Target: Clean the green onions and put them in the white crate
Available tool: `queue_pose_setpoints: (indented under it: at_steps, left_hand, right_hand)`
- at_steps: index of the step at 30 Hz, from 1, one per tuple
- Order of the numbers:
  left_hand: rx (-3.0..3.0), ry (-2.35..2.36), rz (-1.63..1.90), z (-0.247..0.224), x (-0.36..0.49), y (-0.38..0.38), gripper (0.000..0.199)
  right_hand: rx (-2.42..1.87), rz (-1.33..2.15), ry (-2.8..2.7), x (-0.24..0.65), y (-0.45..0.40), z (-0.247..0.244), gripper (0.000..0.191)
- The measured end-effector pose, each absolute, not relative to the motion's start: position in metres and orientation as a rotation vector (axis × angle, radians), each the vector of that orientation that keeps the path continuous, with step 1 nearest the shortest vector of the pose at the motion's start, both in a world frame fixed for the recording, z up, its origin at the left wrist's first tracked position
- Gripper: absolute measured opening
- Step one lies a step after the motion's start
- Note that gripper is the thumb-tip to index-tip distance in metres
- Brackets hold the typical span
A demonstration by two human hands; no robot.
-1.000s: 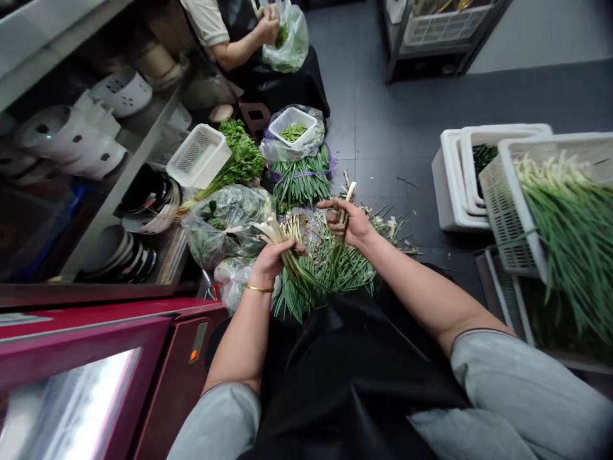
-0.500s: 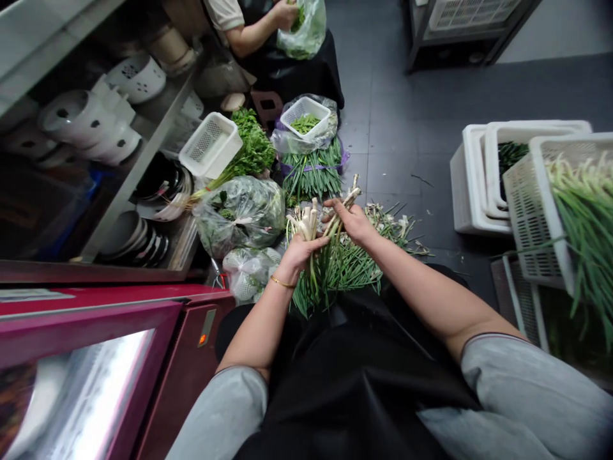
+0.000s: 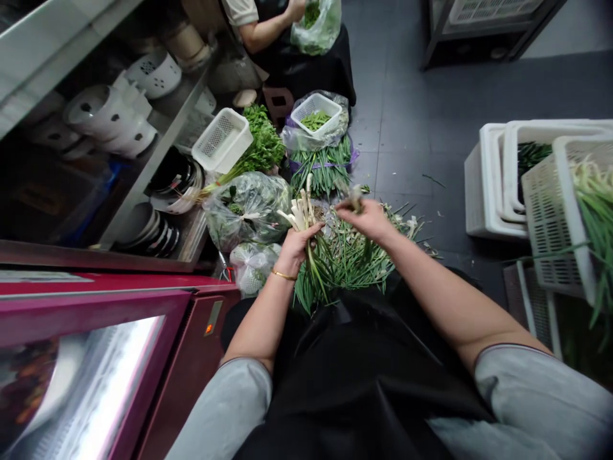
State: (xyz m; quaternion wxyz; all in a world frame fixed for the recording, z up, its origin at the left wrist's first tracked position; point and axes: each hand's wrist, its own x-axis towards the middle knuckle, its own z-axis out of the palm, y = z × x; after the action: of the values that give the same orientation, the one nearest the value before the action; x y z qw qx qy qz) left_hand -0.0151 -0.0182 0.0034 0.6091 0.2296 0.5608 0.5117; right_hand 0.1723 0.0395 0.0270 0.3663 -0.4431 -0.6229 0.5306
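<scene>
Wrapped round a bunch of green onions [image 3: 301, 212], my left hand [image 3: 295, 248] holds them with the white ends up and the green leaves hanging below. To its right, apart from the bunch, my right hand [image 3: 366, 219] is closed on a small wad of pale scraps, blurred by motion at the fingertips. Beneath both hands lies a pile of loose green onions and trimmings [image 3: 368, 262] on the floor.
Bagged greens [image 3: 249, 211], a white basket [image 3: 223, 140] and bundled green onions [image 3: 320, 167] lie ahead. A shelf [image 3: 167, 134] and red cabinet [image 3: 186, 364] stand left, white crates [image 3: 550, 217] right. A person [image 3: 268, 32] sits beyond, holding a bag.
My right hand has moved right, away from the bunch, and no longer holds the long stalk. That stalk now stands among those in my left hand. The whole view has shifted slightly.
</scene>
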Motion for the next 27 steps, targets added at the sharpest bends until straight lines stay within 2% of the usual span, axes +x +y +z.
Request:
queue_pose_setpoints:
  at_steps: [3, 7, 10, 13, 17, 20, 24, 27]
  left_hand:
    - [0.517, 1.33, 1.268, 0.004, -0.006, -0.019, 0.046]
    - [0.564, 1.267, 1.191, 0.005, 0.001, -0.023, 0.051]
    - [0.541, 1.307, 1.207, 0.003, 0.002, -0.024, 0.047]
    - [0.528, 1.326, 1.208, 0.002, -0.001, -0.023, 0.045]
    - [0.609, 1.188, 1.151, 0.004, -0.005, -0.024, 0.053]
    - [0.733, 1.196, 1.111, 0.004, -0.008, -0.025, 0.058]
    - [0.886, 1.218, 1.055, 0.003, -0.016, -0.025, 0.049]
    - [0.964, 1.241, 0.965, 0.003, -0.031, -0.024, 0.039]
  right_hand:
    - [-1.23, 1.171, -1.896, 0.147, 0.023, 0.01, 0.02]
    - [-1.238, 1.113, -1.848, 0.141, 0.02, 0.001, 0.01]
    - [-1.185, 1.184, -1.862, 0.143, 0.021, 0.0, 0.02]
    - [-1.191, 1.183, -1.926, 0.141, 0.02, -0.002, 0.019]
    - [-1.176, 1.334, -1.785, 0.141, 0.024, -0.003, 0.022]
    - [-1.155, 1.248, -1.884, 0.148, 0.029, 0.003, 0.031]
    - [-1.087, 1.296, -2.031, 0.166, 0.036, 0.018, 0.028]
    - [-1.096, 1.478, -1.754, 0.185, 0.044, 0.028, 0.025]
